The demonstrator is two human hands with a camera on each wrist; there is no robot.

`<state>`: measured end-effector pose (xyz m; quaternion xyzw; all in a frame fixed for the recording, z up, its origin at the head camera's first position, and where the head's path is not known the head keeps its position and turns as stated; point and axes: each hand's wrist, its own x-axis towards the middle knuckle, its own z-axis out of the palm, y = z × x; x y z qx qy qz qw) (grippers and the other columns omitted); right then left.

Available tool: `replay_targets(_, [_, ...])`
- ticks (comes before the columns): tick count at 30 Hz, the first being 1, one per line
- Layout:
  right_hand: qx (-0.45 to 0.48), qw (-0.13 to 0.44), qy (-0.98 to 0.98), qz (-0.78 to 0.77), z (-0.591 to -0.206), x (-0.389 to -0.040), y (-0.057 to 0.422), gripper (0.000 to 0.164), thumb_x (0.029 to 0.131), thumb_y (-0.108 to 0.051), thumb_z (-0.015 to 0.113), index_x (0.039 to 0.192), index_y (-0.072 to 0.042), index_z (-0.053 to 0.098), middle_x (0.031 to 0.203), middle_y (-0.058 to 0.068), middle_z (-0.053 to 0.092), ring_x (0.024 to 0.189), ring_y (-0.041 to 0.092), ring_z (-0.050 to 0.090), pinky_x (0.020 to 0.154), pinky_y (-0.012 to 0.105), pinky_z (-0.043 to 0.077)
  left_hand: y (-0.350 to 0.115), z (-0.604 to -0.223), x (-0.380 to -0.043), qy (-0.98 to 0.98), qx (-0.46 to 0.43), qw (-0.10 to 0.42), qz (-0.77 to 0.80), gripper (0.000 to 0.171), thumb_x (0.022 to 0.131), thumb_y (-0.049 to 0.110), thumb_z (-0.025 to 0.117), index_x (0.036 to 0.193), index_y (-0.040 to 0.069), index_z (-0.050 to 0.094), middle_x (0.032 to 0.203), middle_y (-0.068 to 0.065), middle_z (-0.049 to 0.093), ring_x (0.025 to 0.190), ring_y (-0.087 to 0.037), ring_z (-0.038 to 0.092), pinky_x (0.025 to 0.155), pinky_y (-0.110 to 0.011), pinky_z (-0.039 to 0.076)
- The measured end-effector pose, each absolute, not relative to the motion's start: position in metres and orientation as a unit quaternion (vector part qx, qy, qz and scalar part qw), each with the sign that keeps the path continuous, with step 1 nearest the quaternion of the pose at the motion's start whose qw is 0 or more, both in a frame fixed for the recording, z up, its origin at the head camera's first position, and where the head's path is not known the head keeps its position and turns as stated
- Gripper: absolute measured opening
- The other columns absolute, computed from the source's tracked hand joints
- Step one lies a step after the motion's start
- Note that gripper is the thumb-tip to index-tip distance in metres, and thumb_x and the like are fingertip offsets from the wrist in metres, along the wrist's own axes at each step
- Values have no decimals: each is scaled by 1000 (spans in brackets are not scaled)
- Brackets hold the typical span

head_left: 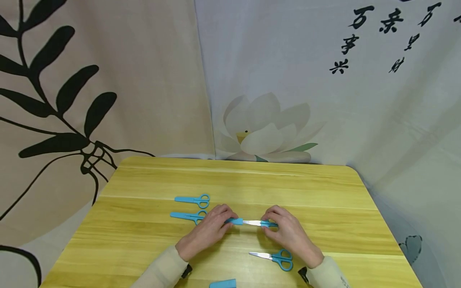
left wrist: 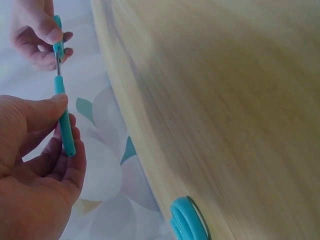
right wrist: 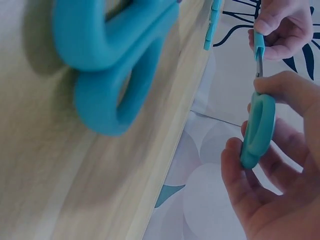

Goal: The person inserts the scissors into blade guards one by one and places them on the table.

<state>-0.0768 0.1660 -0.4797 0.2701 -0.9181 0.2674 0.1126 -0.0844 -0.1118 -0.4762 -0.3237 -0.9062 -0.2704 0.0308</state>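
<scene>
Above the yellow wooden table [head_left: 324, 192] I hold a small pair of blue-handled scissors level between both hands. My left hand [head_left: 226, 219] pinches the blue blade cover [head_left: 235, 221] [left wrist: 65, 125] [right wrist: 258, 46]. My right hand [head_left: 271, 221] grips the scissors' handle [right wrist: 257, 125] [left wrist: 58, 35]. A short length of bare steel blade [head_left: 252, 223] [left wrist: 58, 67] shows between cover and handle, so the cover sits only partly over the blade.
Two capped blue scissors [head_left: 192, 199] [head_left: 188, 216] lie left of my hands. An uncapped pair [head_left: 275, 258] [right wrist: 110, 55] lies near my right wrist, and a loose blue cover [head_left: 223, 284] lies at the front edge. Printed cloth hangs behind and beside the table.
</scene>
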Motion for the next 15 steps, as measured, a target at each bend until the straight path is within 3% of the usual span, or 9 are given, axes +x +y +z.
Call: replay_targets(15, [274,107,-917,270,-477,-79,161,19,82,-16,88,97,-15,78,106,-6,65,94,14,63,77,33,57,-111,-474,-84,-906,-329,31,-266,16,99,11,71,115,12,74,110,3,62,101,-14,57,87,-31,53])
